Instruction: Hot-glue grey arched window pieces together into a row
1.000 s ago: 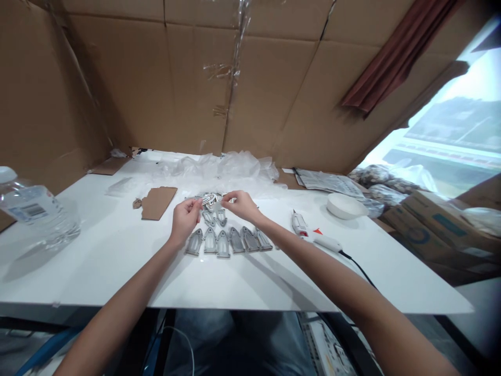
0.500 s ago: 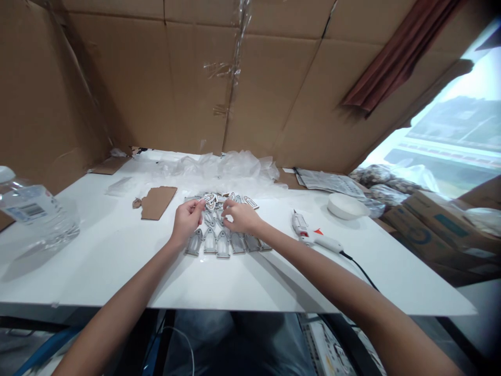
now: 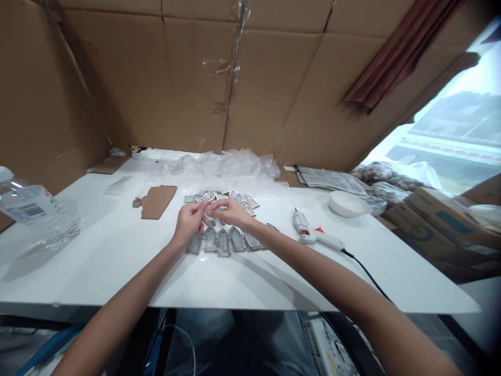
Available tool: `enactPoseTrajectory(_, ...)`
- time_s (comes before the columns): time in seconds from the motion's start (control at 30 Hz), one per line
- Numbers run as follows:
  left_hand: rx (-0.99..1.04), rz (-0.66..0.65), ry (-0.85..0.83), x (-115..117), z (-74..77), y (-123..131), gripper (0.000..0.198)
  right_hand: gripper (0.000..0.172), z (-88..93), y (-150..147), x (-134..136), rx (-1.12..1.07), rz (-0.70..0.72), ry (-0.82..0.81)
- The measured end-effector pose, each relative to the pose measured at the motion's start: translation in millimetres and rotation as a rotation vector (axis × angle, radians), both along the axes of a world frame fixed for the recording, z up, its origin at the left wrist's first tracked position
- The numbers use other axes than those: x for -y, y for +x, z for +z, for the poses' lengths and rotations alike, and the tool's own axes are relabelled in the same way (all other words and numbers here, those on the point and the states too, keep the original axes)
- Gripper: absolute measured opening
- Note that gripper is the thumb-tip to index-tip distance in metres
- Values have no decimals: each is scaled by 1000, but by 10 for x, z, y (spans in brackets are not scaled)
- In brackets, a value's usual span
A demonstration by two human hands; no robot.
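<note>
My left hand (image 3: pixel 190 222) and my right hand (image 3: pixel 230 211) pinch narrowly on a small arched cutout (image 3: pixel 207 211), just behind the row of grey arched pieces (image 3: pixel 223 243). It looks thin, light, probably fragile; hold by the edges.

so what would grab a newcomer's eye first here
The left hand and right hand meet mid-table above a cluster of small arched pieces, with a row of grey arched pieces just below them on the white table. To their right lies a white hot glue gun with a black cord, and a large clear plastic water bottle stands at far left.
</note>
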State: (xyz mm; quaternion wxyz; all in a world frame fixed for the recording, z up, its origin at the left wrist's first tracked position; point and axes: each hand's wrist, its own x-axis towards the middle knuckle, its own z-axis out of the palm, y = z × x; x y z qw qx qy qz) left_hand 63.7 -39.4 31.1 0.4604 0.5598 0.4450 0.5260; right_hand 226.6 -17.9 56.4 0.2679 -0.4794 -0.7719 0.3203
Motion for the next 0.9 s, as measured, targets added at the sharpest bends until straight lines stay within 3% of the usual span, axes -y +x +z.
enactPoseTrajectory(0.23,43,204,49,-45,23,-71,50,27,-59,90,-211,171,-42,140)
enactPoseTrajectory(0.5,19,220,120,-48,2,-59,41,26,-199,3,-296,502,108,271)
enactPoseTrajectory(0.9,-53,213,144,-35,-2,-49,36,26,-143,1,-280,803,177,395)
